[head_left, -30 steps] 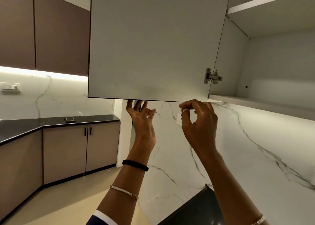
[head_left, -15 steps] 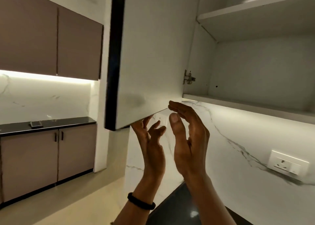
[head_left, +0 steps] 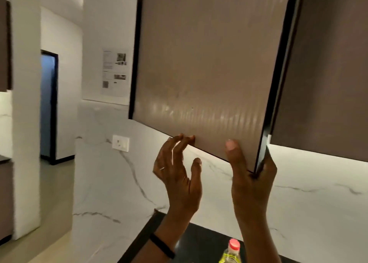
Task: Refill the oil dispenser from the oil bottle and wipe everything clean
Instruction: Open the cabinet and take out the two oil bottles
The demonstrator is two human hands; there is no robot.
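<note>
1. The right hand (head_left: 251, 183) grips the lower corner of the cabinet door (head_left: 205, 63), with the thumb flat on its front face and the fingers wrapped behind its edge.
2. The left hand (head_left: 177, 175) is spread open with straight fingers. Only its fingertips (head_left: 184, 138) touch the door's bottom edge, and a black band (head_left: 162, 246) circles its wrist.
3. At 6 o'clock from the hands lies the dark surface (head_left: 199, 242), set against a white marble wall (head_left: 111, 183).
4. The oil bottle (head_left: 231, 254) shows at 6 o'clock between the forearms, its base out of frame. Its long axis is upright and its red cap (head_left: 234, 243) points to 12 o'clock.
5. At 9 o'clock is a wall socket (head_left: 120, 142), with a printed sheet (head_left: 115, 71) above it. Farther out is a dark-framed doorway (head_left: 48, 103).
</note>
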